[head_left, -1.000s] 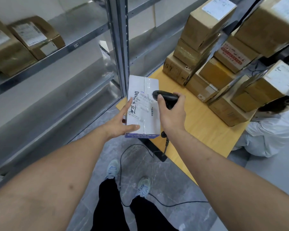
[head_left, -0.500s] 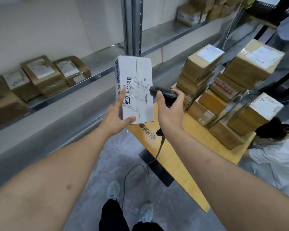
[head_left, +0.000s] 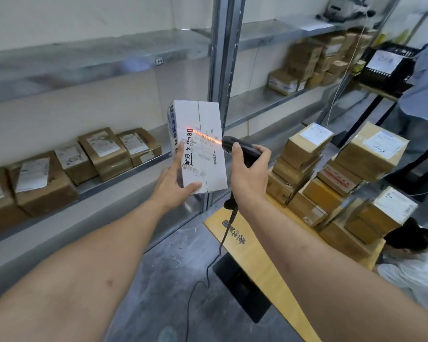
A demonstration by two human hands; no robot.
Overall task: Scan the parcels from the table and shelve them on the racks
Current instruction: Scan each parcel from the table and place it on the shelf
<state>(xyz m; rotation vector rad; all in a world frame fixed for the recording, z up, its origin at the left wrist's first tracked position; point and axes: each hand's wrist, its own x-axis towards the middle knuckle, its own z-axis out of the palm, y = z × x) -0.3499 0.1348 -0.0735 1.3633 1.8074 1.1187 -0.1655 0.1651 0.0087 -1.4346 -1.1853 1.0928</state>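
While beam is on: scanning step under way.
Left hand [head_left: 176, 183]: grasps white parcel [head_left: 198, 146], frame centre.
Right hand [head_left: 248, 174]: grips scanner [head_left: 240, 148].
Next: shelve on rack [head_left: 124, 169], probably.

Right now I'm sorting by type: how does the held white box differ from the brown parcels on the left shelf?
The white box is white and stands upright in the left hand; the brown parcels are tan and lie on the shelf. The scanner's red line crosses the white box's label, not the brown parcels'. Both carry printed labels.
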